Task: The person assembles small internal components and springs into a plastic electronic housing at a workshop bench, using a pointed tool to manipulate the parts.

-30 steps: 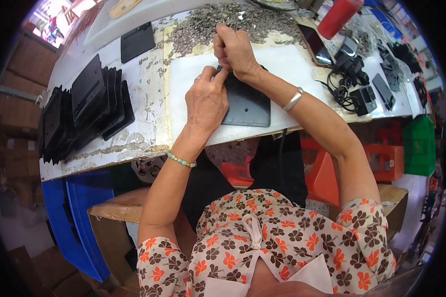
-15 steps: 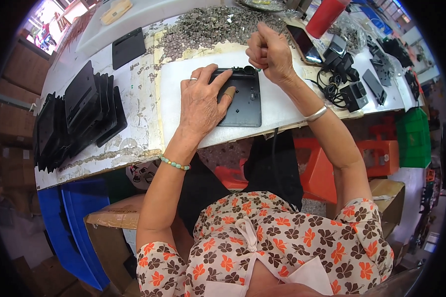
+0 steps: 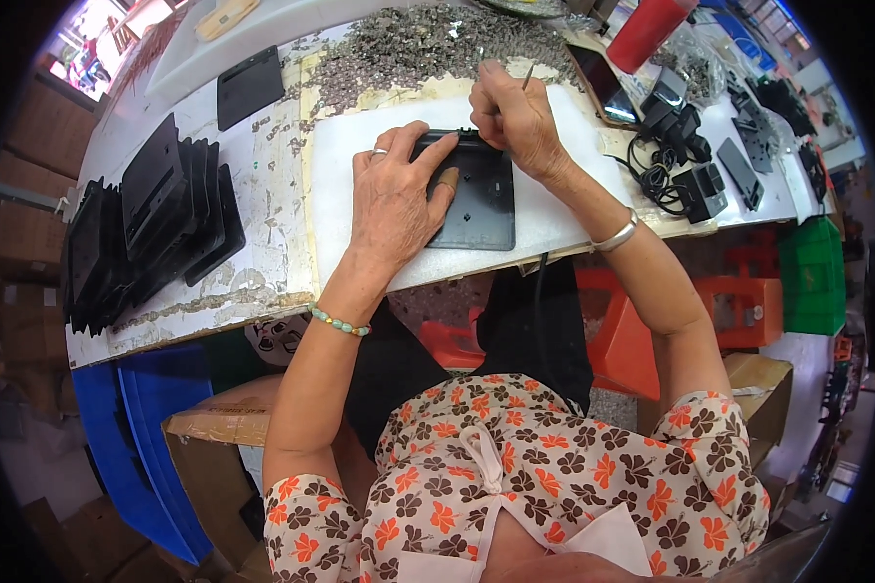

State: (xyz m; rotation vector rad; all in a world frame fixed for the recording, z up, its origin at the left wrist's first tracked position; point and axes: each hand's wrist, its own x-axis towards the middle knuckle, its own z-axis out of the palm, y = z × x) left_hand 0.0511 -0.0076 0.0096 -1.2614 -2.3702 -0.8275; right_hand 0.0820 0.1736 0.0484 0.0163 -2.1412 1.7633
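A black plastic panel [image 3: 481,209] lies on a white foam sheet [image 3: 569,209] in front of me. My left hand [image 3: 399,189] grips its upper left part, index finger at the far edge and thumb, wrapped in a tan covering, on its face. Over the panel's far right corner, my right hand [image 3: 520,121] is closed in a fist. A thin, grey, pointed tool [image 3: 528,78] sticks up out of that fist; its lower end is hidden. The hand also covers the corner beneath it.
Black panels [image 3: 170,209] stand stacked at the left, with a single panel [image 3: 250,89] behind. Small metal pieces [image 3: 408,49] spread across the back. To the right are a phone [image 3: 603,85], a red cylinder [image 3: 647,34], cabled black devices [image 3: 695,189] and a green bin [image 3: 813,277].
My right hand has come slightly nearer and left, down onto the panel's far right corner. The thin tool's end now shows above the fist. My left hand stays on the panel.
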